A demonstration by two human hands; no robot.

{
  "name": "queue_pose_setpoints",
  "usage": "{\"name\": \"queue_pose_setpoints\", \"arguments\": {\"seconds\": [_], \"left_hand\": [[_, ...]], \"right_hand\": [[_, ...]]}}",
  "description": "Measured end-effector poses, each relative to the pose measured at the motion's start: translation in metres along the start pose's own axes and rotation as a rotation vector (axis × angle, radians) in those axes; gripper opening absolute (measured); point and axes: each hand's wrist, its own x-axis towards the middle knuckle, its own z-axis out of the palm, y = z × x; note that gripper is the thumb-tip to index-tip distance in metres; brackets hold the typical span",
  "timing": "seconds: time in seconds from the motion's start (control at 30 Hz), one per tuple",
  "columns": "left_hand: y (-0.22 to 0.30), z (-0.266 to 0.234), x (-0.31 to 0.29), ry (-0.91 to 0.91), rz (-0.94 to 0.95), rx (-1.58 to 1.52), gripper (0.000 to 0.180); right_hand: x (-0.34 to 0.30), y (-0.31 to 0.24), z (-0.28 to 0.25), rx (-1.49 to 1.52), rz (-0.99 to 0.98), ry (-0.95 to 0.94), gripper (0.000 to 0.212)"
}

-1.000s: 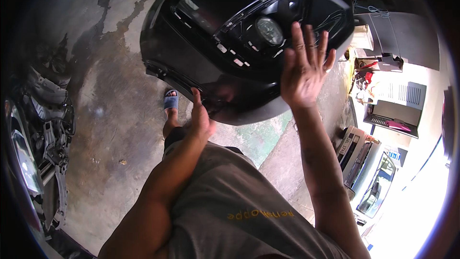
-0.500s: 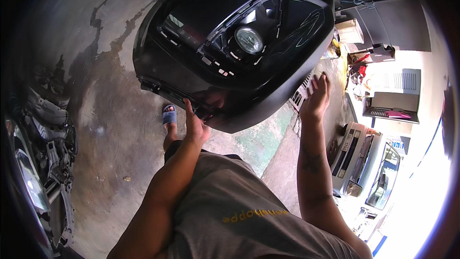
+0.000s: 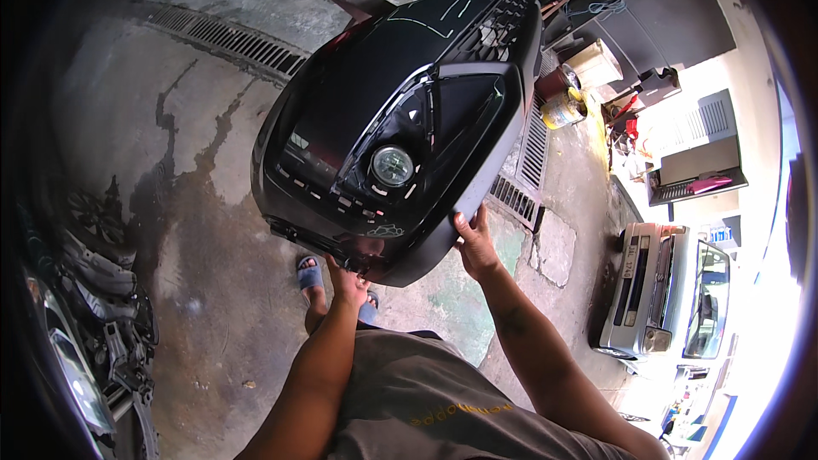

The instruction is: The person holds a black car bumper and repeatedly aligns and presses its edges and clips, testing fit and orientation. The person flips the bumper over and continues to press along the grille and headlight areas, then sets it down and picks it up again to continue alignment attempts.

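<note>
A glossy black car bumper (image 3: pixel 332 136) is held up in front of me, its length stretching away from my body. A round fog lamp (image 3: pixel 393 166) sits in a recess of it, and a honeycomb grille part (image 3: pixel 498 34) shows near its far end. My left hand (image 3: pixel 348 283) grips the near lower end, its fingers partly hidden behind the rim. On the right side, my right hand (image 3: pixel 476 245) clasps the bumper's edge, with the thumb and a finger showing against it.
Metal drain grates (image 3: pixel 226 38) cross the concrete floor. Stripped car parts (image 3: pixel 111 324) lie at the left. A white vehicle (image 3: pixel 648 290) stands at the right. Beyond the bumper's right side are a yellow bucket (image 3: pixel 562 111) and boxes (image 3: pixel 595 64). Something like a stand (image 3: pixel 354 0) shows behind the bumper.
My right hand has come in from the right, from apart and spread, and now holds the bumper's edge. The bumper appears lower and farther from me. My left hand keeps its grip.
</note>
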Motion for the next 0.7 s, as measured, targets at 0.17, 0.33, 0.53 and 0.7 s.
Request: {"name": "queue_pose_setpoints", "arguments": {"seconds": [0.17, 0.33, 0.53, 0.7], "left_hand": [[0.016, 0.007, 0.011, 0.157, 0.027, 0.071, 0.103], [0.034, -0.008, 0.013, 0.253, -0.078, 0.289, 0.113], [0.058, -0.013, -0.004, 0.516, 0.122, 0.711, 0.059], [0.080, 0.096, -0.066, 0.334, 0.394, 0.783, 0.031]], "right_hand": [[0.015, 0.015, -0.007, 0.059, 0.123, 0.056, 0.125], [0.030, 0.028, -0.009, 0.072, 0.168, 0.034, 0.127], [0.043, 0.035, -0.011, 0.094, 0.138, -0.009, 0.133], [0.050, 0.033, -0.037, 0.025, 0.104, 0.021, 0.126]]}}
